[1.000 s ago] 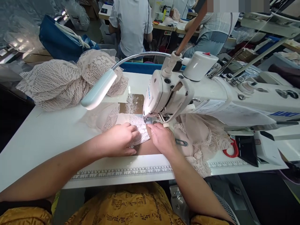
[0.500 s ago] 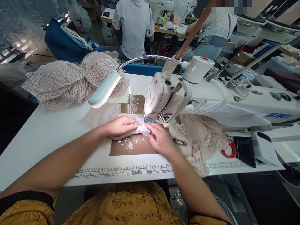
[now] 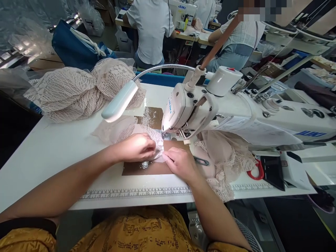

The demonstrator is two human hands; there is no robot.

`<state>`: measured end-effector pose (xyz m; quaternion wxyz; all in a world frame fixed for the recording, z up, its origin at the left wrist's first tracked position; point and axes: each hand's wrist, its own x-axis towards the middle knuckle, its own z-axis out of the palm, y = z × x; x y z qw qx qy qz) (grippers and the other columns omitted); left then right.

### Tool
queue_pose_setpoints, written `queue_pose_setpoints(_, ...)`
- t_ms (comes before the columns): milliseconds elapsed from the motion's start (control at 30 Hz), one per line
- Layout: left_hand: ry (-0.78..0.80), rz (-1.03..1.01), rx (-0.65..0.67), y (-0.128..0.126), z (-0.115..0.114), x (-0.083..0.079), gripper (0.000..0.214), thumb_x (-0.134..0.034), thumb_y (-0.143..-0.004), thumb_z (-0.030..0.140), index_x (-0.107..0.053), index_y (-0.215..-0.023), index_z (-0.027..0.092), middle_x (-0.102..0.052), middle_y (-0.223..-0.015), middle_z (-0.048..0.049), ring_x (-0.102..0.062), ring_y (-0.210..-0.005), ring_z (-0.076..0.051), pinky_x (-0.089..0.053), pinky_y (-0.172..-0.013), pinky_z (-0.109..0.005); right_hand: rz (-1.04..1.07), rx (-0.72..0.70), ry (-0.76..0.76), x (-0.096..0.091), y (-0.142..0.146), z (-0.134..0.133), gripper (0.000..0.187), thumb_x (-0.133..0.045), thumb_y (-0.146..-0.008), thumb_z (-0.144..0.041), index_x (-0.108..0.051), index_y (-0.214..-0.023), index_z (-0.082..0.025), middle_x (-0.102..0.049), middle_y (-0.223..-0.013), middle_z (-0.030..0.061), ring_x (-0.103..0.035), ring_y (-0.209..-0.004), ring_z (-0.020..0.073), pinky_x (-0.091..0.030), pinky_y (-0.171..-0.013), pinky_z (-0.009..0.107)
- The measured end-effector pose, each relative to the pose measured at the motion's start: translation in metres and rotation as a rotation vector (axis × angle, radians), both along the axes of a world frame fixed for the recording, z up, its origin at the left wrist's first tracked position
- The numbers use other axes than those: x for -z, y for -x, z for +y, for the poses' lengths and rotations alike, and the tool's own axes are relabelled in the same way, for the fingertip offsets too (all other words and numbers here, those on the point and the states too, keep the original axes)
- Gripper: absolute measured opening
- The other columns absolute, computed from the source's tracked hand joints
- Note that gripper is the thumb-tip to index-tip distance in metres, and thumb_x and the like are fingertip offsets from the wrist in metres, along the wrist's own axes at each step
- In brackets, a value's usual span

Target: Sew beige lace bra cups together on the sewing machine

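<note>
A pale lace fabric piece (image 3: 159, 140) lies at the needle of the white sewing machine (image 3: 181, 108), over a brown plate (image 3: 136, 168) on the table. My left hand (image 3: 139, 147) rests on the lace, its fingers curled closed and gripping it. At the near right edge of the fabric, my right hand (image 3: 180, 161) pinches with thumb and forefinger. The fabric's sheer end (image 3: 112, 129) spreads leftward behind my left wrist. The needle tip itself is too small to make out clearly.
A lamp (image 3: 119, 101) on a bendy arm hangs left of the machine head. Bundled lace (image 3: 68, 94) lies at the back left. More lace (image 3: 223, 154), thread snips (image 3: 201, 161) and red-handled scissors (image 3: 257, 170) lie right. Two people (image 3: 151, 31) sit beyond.
The fabric between my hands has been spread flatter and shows its lace pattern. My left hand has turned palm-down, and my right hand has shifted slightly toward me, away from the needle.
</note>
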<state>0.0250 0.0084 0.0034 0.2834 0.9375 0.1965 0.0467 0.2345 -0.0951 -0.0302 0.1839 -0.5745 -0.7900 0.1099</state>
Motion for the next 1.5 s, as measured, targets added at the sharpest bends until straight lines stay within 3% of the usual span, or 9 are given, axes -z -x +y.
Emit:
queue_pose_setpoints(67,-0.105,-0.029,0.011,-0.004,-0.003,0.008,0.025,-0.048,-0.095,0.029,-0.069,-0.091,0.015,-0.068,-0.085,-0.007,-0.059,-0.077,-0.018,-0.044,-0.071,-0.029,-0.032,0.003,-0.01,0.0,0.001,-0.001,0.028,-0.05,-0.094,-0.023,-0.072,-0.078,-0.02,-0.061,-0.069,0.001,-0.055,-0.067,0.0131,-0.036,-0.063,0.025)
queue_pose_setpoints(200,-0.332,-0.071,0.017,-0.01,-0.01,0.026,0.029,-0.044,-0.098,0.025,-0.067,-0.113,0.016,-0.065,-0.12,-0.0101,-0.06,-0.091,-0.022,-0.046,-0.079,-0.034,-0.093,-0.008,-0.072,0.003,0.0,-0.001,0.025,-0.052,-0.093,-0.023,-0.071,-0.078,-0.02,-0.061,-0.07,0.0007,-0.053,-0.065,0.0132,-0.034,-0.064,0.026)
queue_pose_setpoints(333,-0.458,-0.022,0.01,-0.013,-0.014,0.03,0.032,-0.043,-0.098,0.027,-0.064,-0.12,0.015,-0.062,-0.128,-0.0104,-0.058,-0.091,-0.023,-0.047,-0.08,-0.037,-0.148,-0.021,-0.129,0.006,0.001,-0.001,0.026,-0.051,-0.093,-0.022,-0.071,-0.078,-0.02,-0.06,-0.068,0.0009,-0.051,-0.063,0.0136,-0.033,-0.064,0.027)
queue_pose_setpoints(533,-0.499,0.038,0.016,-0.014,-0.006,0.03,0.039,-0.048,-0.096,0.032,-0.06,-0.127,0.011,-0.058,-0.134,-0.0136,-0.056,-0.095,-0.025,-0.046,-0.082,-0.038,-0.196,0.005,-0.144,0.007,0.002,0.0,0.026,-0.049,-0.094,-0.022,-0.073,-0.084,-0.02,-0.062,-0.071,0.0024,-0.053,-0.067,0.0153,-0.034,-0.064,0.028)
queue_pose_setpoints(733,-0.5,0.045,0.037,-0.012,-0.003,0.029,0.039,-0.044,-0.098,0.032,-0.059,-0.128,0.012,-0.057,-0.136,-0.0127,-0.055,-0.1,-0.026,-0.044,-0.086,-0.04,-0.232,0.017,-0.146,0.01,0.0,0.001,0.023,-0.054,-0.092,-0.022,-0.073,-0.105,-0.021,-0.066,-0.079,0.0034,-0.057,-0.073,0.017,-0.037,-0.067,0.029)
queue_pose_setpoints(1100,-0.475,0.033,0.053,-0.012,0.004,0.03,0.045,-0.045,-0.097,0.037,-0.057,-0.131,0.01,-0.056,-0.138,-0.0137,-0.054,-0.101,-0.027,-0.043,-0.087,-0.04,-0.298,0.051,-0.129,0.013,0.003,0.002,0.026,-0.054,-0.091,-0.021,-0.071,-0.111,-0.022,-0.068,-0.082,0.0046,-0.059,-0.075,0.019,-0.039,-0.067,0.031)
queue_pose_setpoints(1367,-0.588,0.042,0.023,-0.012,0.008,0.028,0.037,-0.04,-0.098,0.025,-0.059,-0.127,0.011,-0.056,-0.137,-0.0132,-0.056,-0.096,-0.026,-0.042,-0.081,-0.04,-0.363,0.096,-0.055,0.009,0.009,0.005,0.036,-0.048,-0.092,-0.017,-0.065,-0.124,-0.021,-0.068,-0.084,0.0065,-0.06,-0.077,0.0213,-0.04,-0.068,0.033)
queue_pose_setpoints(1500,-0.593,0.022,0.082,-0.011,0.001,0.03,0.035,-0.041,-0.098,0.018,-0.058,-0.128,0.013,-0.058,-0.135,-0.0131,-0.056,-0.1,-0.025,-0.041,-0.087,-0.041,-0.365,0.085,-0.051,0.009,0.008,0.004,0.035,-0.047,-0.092,-0.016,-0.066,-0.121,-0.021,-0.067,-0.082,0.007,-0.059,-0.077,0.0208,-0.039,-0.067,0.032)
